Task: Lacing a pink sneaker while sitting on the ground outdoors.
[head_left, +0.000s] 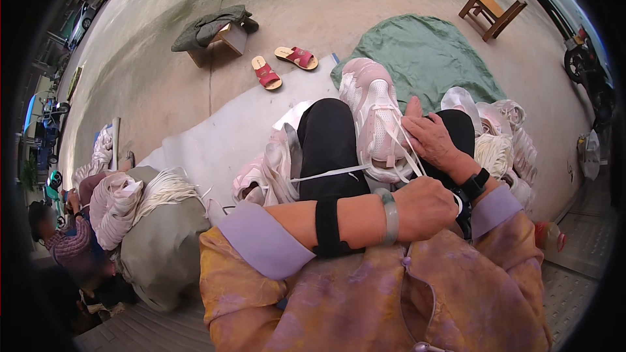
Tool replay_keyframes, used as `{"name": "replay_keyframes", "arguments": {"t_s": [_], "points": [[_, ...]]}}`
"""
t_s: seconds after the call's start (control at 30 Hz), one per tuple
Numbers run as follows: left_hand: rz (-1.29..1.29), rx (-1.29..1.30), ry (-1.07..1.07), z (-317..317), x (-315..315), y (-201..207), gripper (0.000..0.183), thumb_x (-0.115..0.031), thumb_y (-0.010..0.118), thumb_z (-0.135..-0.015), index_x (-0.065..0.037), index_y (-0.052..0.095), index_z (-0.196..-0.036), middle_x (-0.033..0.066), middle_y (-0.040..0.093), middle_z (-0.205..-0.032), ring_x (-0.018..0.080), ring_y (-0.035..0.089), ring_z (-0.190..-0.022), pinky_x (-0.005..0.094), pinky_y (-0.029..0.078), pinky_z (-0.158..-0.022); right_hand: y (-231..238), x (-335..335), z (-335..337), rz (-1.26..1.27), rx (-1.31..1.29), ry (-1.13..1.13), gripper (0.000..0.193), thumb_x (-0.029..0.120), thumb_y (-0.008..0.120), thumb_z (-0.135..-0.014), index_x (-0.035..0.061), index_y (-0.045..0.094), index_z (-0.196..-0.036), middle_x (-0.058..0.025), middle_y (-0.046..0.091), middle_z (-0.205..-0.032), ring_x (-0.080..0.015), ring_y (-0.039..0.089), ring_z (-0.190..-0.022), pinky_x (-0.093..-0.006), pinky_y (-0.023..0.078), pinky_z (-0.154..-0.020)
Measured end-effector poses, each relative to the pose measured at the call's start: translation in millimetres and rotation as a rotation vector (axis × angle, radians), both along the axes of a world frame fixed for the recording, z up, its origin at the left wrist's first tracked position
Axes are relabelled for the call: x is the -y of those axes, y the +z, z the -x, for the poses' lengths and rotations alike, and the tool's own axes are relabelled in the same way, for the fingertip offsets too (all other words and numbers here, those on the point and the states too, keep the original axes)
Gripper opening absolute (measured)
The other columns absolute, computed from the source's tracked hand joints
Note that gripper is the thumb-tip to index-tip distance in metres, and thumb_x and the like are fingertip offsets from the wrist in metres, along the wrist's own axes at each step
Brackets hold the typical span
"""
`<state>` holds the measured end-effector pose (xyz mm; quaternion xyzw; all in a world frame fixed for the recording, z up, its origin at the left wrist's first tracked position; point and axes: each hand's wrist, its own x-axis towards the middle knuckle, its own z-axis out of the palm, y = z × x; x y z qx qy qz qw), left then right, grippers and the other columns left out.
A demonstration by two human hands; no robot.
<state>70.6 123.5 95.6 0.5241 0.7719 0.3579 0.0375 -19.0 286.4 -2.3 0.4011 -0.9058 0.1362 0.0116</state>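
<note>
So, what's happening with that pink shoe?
Someone has a pink-and-white shoe between their knees. Their right hand is at its white laces, one stretching across the left knee. The left hand is closed just below; what it grips is hidden. A cream lace bundle sits beside the right knee.
</note>
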Motion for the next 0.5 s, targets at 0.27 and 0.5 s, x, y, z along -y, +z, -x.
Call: {"name": "replay_keyframes", "arguments": {"t_s": [0.27,0.5], "points": [[-0.039,-0.052,0.049,2,-6,7,0.006,-0.005,0.058,-0.063,-0.001,0.055,-0.067,0.0156,0.058,-0.063,0.0306,0.062,-0.060,0.0399,0.046,-0.049,-3,2,-1,-0.102,0.046,-0.080,0.043,0.028,0.055,-0.086,0.0151,0.046,-0.126,-0.0034,0.052,-0.123,-0.0217,0.050,-0.111,-0.0531,0.028,-0.097],[-0.170,0.010,0.130,10,-1,14,0.012,-0.004,0.059,-0.062,-0.001,0.054,-0.072,0.0159,0.058,-0.066,0.0321,0.061,-0.063,0.0416,0.047,-0.053,-5,-3,-1,-0.083,0.113,-0.071,0.044,0.029,0.054,-0.087,0.0142,0.045,-0.127,-0.0057,0.052,-0.124,-0.0231,0.052,-0.111,-0.0549,0.027,-0.097]]}}
